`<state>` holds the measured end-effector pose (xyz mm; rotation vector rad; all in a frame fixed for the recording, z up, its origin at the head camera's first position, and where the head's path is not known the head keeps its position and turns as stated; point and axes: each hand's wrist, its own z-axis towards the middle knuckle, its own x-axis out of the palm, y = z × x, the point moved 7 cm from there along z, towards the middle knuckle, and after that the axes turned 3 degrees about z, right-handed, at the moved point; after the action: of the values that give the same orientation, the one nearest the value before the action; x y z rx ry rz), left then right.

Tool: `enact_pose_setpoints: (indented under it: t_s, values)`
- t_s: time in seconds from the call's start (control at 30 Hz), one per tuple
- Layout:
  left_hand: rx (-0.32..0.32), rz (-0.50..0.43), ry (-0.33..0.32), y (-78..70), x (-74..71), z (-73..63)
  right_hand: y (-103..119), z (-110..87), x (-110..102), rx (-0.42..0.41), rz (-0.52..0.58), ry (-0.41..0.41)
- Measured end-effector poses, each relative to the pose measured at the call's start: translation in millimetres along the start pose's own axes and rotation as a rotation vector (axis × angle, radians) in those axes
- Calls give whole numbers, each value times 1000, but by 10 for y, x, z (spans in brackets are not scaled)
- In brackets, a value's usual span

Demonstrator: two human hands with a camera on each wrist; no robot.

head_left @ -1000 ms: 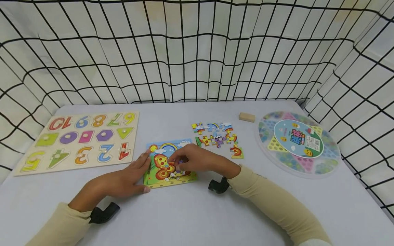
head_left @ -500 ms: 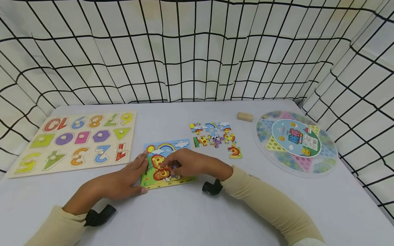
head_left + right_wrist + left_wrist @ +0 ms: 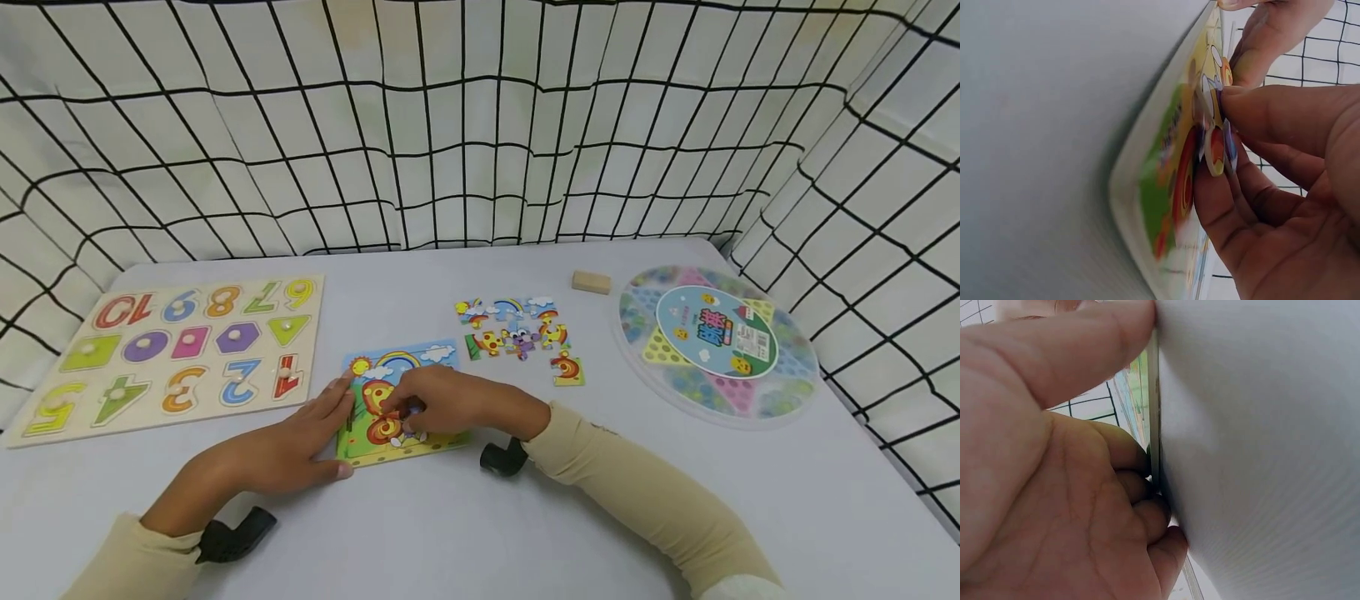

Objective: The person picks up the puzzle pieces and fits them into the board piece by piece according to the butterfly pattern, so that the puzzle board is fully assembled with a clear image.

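Head view has the right hand directly over the middle of the puzzle board, and here's the grip: thumb and fingers drawn nearly together, a small puzzle piece pinched between them, tilted just above the printed face, though whether its lower edge touches, I can't tell. It looks thin, stiff and very light, so gentle pressure should do; squeeze hard and that smooth-looking face could slip or spin. Best hold, I'd say, is on opposite edges of the body, clear of any narrow knobs, which look like the weak spots. Over to the left of that pinch, the left hand lies along the board's near side, fingers extended and touching the edge, gripping nothing. Good spot, because a flat, light board could skid on this cloth. Beyond the pinch and to its right sit the loose pieces, laid flat, likely easiest lifted by their rims.
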<state>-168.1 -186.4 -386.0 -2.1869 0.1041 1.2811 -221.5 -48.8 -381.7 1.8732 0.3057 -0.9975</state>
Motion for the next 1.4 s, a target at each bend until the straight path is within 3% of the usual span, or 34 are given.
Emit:
enact_pose_setpoints:
  t_s: [0.7, 1.1, 1.4]
  values:
    - [2, 14, -19, -3, -52, 4, 129, 87, -22, 25, -125, -15]
    - [-7, 15, -12, -5, -36, 12, 98, 56, -12, 103, -83, -15]
    - [-15, 17, -13, -6, -18, -9, 115, 57, 14, 95, -74, -11]
